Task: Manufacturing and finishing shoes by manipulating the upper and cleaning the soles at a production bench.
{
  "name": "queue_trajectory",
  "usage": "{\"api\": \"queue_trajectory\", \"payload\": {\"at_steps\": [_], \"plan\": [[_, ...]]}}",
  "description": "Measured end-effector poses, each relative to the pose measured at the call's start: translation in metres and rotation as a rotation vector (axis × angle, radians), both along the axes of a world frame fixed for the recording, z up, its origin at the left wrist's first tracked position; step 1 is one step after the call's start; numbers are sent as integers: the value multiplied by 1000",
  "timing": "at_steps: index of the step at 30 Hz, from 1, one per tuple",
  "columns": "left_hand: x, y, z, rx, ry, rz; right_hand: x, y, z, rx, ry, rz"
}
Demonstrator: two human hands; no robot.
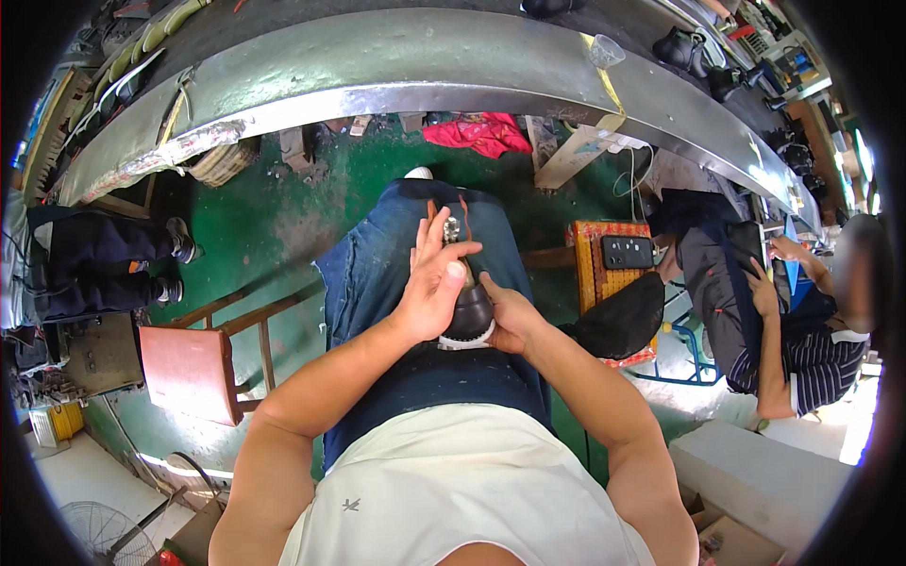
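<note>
Steadying the black shoe (469, 315) on the lap (401, 382) seems the step: the right hand (511, 319) pinches its side, the left hand's (432, 278) fingers spread over it. Working further calls for a firm right hold.

Black-and-white shoe (469, 321) against faded blue lap cloth (368, 274), green floor (363, 160) around.
From where I stand: shoe's toe glossy black, sole edge white. Lap cloth paler and whitish at its frayed side; wearer's shirt (453, 462) off-white, small dark mark on it. Floor scuffed grey in patches. Long bench (377, 61) silver-grey, dulled in streaks; crumpled cloth (481, 135) below it hot pink-red. Chair seat (186, 373) reddish brown. To the right, a seat top (589, 269) with yellow patterned middle, red-orange border; phone (627, 252) on it black. Co-worker's top (830, 373) dark with thin pale stripes; metal frame (700, 365) nearby blue.
</note>
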State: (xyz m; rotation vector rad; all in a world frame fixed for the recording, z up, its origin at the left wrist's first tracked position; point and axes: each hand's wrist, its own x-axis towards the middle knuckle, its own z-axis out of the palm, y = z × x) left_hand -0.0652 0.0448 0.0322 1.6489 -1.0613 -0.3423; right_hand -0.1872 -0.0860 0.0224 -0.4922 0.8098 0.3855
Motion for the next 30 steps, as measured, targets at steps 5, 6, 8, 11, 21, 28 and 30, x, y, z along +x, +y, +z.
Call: {"api": "queue_trajectory", "payload": {"at_steps": [5, 6, 8, 11, 21, 28, 30], "plan": [[-17, -10, -6, -120, 149, 57, -14, 20, -11, -154, 199, -239], [-16, -11, -6, -103, 142, 33, -18, 21, -15, -155, 246, -269], [-16, -14, -6, -112, 171, 44, -18, 27, 6, -187, 305, -282], [-15, -12, -11, -120, 299, -39, -29, 29, 18, -207, 307, -227], [-2, -38, -19, -21, 263, 33, -49, -26, 32, -1190, -160, 465], [10, -46, -24, -3, 350, -6, -9, -38, 68, -1923, -827, 619], [14, -52, -21, 30, 341, -21, -8, -38, 63, -1956, -791, 558]]}}
